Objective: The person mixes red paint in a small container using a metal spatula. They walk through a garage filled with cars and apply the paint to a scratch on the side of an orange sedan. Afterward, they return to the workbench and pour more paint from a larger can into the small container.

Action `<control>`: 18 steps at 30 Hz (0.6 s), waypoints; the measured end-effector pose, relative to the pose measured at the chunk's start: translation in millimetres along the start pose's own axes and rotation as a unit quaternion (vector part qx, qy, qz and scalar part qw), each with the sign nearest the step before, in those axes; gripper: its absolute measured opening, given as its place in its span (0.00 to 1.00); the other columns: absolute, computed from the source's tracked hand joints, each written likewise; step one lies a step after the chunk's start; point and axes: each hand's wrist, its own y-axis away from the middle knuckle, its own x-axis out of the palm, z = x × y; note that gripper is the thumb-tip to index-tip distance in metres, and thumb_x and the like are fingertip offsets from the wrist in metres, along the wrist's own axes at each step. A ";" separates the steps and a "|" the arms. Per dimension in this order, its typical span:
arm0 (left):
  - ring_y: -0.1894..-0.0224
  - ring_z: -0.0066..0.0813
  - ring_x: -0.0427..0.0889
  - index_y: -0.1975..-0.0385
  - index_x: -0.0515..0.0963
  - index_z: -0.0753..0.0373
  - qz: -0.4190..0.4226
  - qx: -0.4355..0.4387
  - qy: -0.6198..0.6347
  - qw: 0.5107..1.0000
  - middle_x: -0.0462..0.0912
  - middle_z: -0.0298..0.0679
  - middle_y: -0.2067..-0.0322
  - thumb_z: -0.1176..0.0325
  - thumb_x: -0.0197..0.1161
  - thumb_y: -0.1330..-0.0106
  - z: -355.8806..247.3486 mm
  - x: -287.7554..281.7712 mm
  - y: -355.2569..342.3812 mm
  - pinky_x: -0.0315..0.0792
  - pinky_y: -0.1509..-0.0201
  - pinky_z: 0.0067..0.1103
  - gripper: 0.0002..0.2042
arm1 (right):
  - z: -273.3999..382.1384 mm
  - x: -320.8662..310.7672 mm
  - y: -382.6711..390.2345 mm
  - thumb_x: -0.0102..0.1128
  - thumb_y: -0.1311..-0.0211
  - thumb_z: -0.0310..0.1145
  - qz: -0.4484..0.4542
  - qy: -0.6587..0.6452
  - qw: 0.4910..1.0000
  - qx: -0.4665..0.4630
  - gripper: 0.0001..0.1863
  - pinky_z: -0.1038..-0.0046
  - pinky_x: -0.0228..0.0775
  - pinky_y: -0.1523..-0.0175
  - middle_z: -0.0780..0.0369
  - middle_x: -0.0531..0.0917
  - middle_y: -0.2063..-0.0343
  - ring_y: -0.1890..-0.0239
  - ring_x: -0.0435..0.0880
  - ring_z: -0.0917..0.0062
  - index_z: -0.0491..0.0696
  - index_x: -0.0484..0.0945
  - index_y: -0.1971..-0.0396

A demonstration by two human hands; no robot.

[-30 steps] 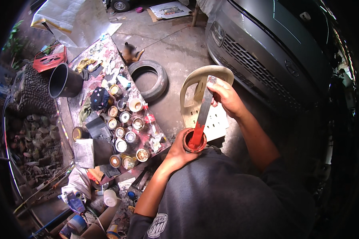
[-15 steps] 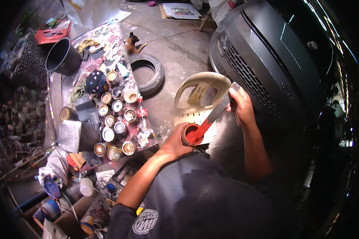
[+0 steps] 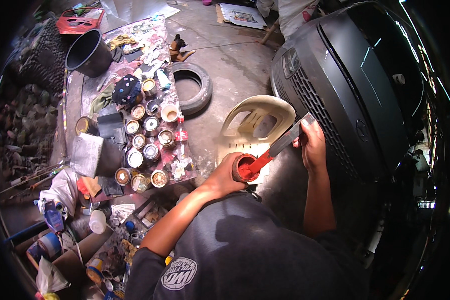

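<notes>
My left hand (image 3: 224, 179) is wrapped round a small open jar (image 3: 236, 166) and holds it tilted in front of me. Thick red paint (image 3: 245, 171) shows inside. In my right hand (image 3: 312, 142) is the upper end of a flat grey stir stick (image 3: 283, 143), pinched with the thumb on top. Red coats the stick's lower part, and its tip dips into the jar, hidden by the paint. Behind the jar stands a cream plastic chair (image 3: 242, 117) with a cut-out back.
A cluttered table (image 3: 82, 95) at left carries several paint cans (image 3: 151, 123), a plastic bottle (image 3: 181, 136), rags and a black bucket (image 3: 89, 52). Beyond are a tyre (image 3: 202, 90) and a dog (image 3: 178, 48). A grey car (image 3: 335, 65) stands at right.
My right hand has moved a little right and toward me, so the stick slants flatter out of the jar. The left hand keeps its hold. The whole view has shifted slightly.
</notes>
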 end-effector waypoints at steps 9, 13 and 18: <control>0.33 0.41 0.73 0.34 0.66 0.61 -0.136 0.074 -0.104 0.982 0.70 0.46 0.39 0.77 0.80 0.51 -19.3 -21.3 29.4 0.69 0.28 0.29 0.41 | 10.5 68.9 39.0 0.60 0.29 0.31 0.217 0.233 0.941 -0.113 0.09 0.73 0.75 0.63 0.59 0.85 0.72 0.71 0.84 0.75 0.41 0.80 0.59; 0.33 0.44 0.72 0.33 0.65 0.62 -0.235 0.042 -0.150 0.959 0.70 0.47 0.38 0.71 0.84 0.51 -13.0 -28.9 56.3 0.68 0.28 0.34 0.43 | 27.7 90.7 39.1 0.67 0.37 0.29 0.357 0.395 0.775 -0.340 0.08 0.66 0.76 0.62 0.59 0.86 0.69 0.68 0.86 0.66 0.46 0.82 0.59; 0.33 0.49 0.70 0.34 0.65 0.63 -0.334 0.108 -0.219 0.910 0.70 0.49 0.38 0.70 0.84 0.54 6.8 -31.6 75.4 0.66 0.28 0.37 0.45 | 25.1 123.1 34.6 0.71 0.47 0.28 0.389 0.329 0.725 -0.463 0.15 0.65 0.76 0.61 0.62 0.86 0.64 0.65 0.86 0.67 0.49 0.81 0.58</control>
